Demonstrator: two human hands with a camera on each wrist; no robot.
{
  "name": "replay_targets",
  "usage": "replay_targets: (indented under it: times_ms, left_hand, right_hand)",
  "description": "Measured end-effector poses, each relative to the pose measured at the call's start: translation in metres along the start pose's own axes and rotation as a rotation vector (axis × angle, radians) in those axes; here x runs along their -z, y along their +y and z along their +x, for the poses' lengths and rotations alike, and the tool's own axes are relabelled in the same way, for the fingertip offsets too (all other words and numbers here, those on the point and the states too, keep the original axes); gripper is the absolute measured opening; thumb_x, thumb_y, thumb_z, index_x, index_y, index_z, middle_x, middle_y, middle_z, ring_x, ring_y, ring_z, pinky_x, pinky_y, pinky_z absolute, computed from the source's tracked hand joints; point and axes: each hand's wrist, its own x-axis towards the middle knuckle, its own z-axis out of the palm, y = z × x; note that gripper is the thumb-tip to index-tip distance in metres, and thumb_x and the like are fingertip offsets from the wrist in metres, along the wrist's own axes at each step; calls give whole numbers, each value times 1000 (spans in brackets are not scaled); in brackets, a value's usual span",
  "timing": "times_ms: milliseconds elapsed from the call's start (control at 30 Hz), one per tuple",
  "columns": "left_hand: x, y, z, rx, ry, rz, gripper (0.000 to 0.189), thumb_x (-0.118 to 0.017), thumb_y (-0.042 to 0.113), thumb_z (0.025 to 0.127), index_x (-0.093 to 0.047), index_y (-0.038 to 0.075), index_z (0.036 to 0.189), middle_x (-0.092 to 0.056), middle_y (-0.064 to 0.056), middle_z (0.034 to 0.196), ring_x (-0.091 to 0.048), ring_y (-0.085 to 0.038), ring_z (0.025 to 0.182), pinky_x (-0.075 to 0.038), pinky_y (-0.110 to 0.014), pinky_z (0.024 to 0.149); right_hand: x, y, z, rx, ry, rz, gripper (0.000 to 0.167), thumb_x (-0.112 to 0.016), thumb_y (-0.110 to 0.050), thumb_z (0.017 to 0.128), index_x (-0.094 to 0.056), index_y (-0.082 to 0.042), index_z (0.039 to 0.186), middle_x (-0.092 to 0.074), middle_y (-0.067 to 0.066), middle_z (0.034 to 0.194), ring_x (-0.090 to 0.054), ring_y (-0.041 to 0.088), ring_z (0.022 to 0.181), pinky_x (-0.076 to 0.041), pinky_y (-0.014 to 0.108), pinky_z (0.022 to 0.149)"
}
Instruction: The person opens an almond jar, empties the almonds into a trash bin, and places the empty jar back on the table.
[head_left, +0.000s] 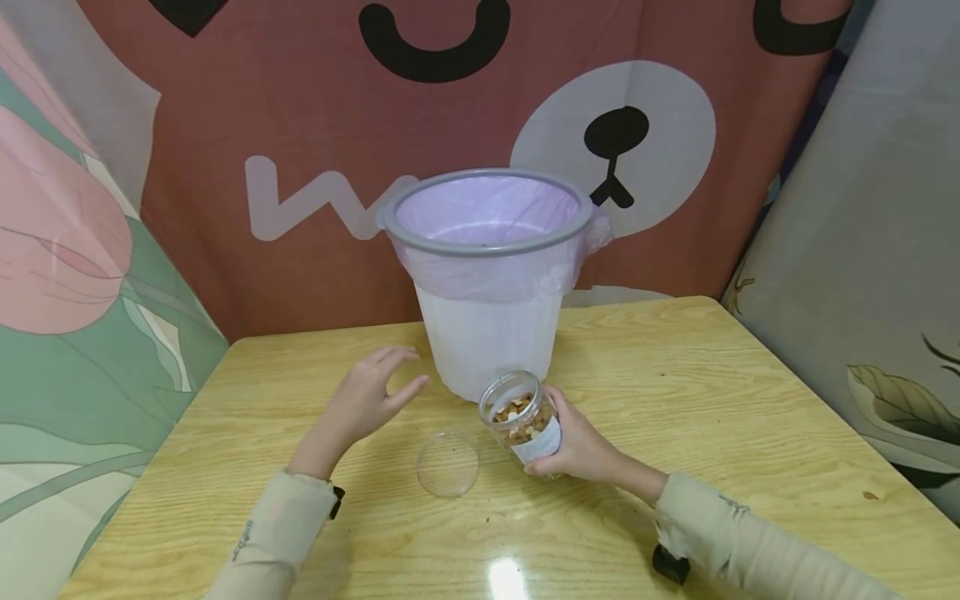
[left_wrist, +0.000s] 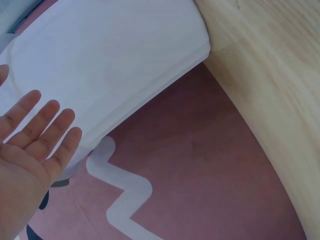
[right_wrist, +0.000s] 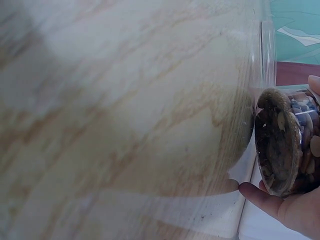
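Note:
My right hand point(head_left: 577, 446) grips a clear jar point(head_left: 521, 421) with a white label, partly filled with small brown and pale pieces. The open mouth of the jar tilts up and to the left, just before the bin's foot. In the right wrist view the jar's base point(right_wrist: 280, 145) shows at the right edge, with fingers point(right_wrist: 265, 200) around it. A clear round lid point(head_left: 447, 464) lies flat on the table, left of the jar. My left hand point(head_left: 371, 392) hovers left of the bin, holding nothing, its fingers spread in the left wrist view.
A white bin point(head_left: 487, 333) with a grey rim and a pale purple liner point(head_left: 495, 271) stands at the table's back. The wooden table point(head_left: 675, 392) runs up to a printed red cloth point(head_left: 300, 100). Patterned cloths hang on both sides.

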Motion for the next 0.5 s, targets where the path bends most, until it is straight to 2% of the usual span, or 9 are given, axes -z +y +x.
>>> replay_targets:
  times_ms: [500]
  left_hand:
    - [15,-1,8,42,44,19,41,-65,20,81,-55,-7,110,-57,-20,109,-52,-33,105,-41,-42,87]
  right_hand:
    - [0,0,0,-11,-4,24,103,-84,-15,53,-23,-8,135,-47,5,119,-50,20,101,-38,40,87]
